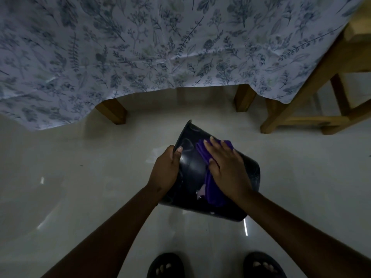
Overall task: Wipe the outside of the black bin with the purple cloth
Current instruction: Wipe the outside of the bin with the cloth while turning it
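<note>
The black bin (pixel 192 167) is held tipped on its side above the pale floor, its open rim pointing left and away from me. My left hand (pixel 165 171) grips that rim, thumb on the outside wall. My right hand (pixel 226 167) lies flat on the purple cloth (pixel 212 189), pressing it against the bin's upper outer wall. The cloth shows beyond my fingertips and trails down under my palm toward the bin's base. A small white label hangs from the cloth's near edge.
A table draped in a floral tablecloth (pixel 160 49) fills the upper view, with wooden legs (pixel 112 111) just beyond the bin. A wooden chair or stool (pixel 313 105) stands at the right. My feet in dark sandals (pixel 166 265) are at the bottom edge on the glossy floor.
</note>
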Available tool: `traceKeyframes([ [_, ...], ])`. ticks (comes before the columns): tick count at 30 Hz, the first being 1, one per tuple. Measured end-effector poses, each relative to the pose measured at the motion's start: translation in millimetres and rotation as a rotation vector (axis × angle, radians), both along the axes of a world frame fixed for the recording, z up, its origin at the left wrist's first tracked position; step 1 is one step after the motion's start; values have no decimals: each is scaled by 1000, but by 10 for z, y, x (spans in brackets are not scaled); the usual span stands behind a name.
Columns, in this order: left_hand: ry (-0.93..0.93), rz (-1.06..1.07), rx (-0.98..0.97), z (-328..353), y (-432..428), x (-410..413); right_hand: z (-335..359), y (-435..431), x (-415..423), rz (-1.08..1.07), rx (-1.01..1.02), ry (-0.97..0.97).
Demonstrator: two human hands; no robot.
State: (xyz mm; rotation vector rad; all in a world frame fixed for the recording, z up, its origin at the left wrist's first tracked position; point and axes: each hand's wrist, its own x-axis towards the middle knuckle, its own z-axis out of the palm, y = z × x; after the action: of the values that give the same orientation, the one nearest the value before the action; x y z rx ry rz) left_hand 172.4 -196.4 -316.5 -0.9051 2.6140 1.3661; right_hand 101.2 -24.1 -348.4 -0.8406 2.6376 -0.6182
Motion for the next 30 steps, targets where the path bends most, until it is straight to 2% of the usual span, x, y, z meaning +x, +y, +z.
traceKeyframes([
  [4, -2, -4, -15, -10, -1, -7, -47, 253, 574, 169, 94, 179],
  [7, 14, 1, 7, -48, -3, 41, -108, 422, 735, 288, 42, 196],
  [9, 29, -5, 31, -44, 8, 47, -86, 371, 496, 215, -22, 142],
  [12, 41, -1, 10, -33, 21, 39, -64, 225, 57, -13, -97, -18],
  [15, 37, 16, -15, -33, 29, 42, -95, 243, 67, -87, -44, 19],
  [19, 22, 11, -11, -9, 20, -9, -127, 427, 744, 129, 82, 200],
  [22, 35, -11, -25, 25, 25, -49, -125, 485, 742, 241, 73, 239],
  [25, 33, -58, -35, 73, 41, -125, -14, 319, 404, 141, 13, 160],
  [28, -30, -175, -56, 113, 66, -239, 32, 131, 45, -84, -116, -61],
  [30, -72, -224, -87, 103, 72, -303, 16, 152, 52, -150, -172, -122],
])
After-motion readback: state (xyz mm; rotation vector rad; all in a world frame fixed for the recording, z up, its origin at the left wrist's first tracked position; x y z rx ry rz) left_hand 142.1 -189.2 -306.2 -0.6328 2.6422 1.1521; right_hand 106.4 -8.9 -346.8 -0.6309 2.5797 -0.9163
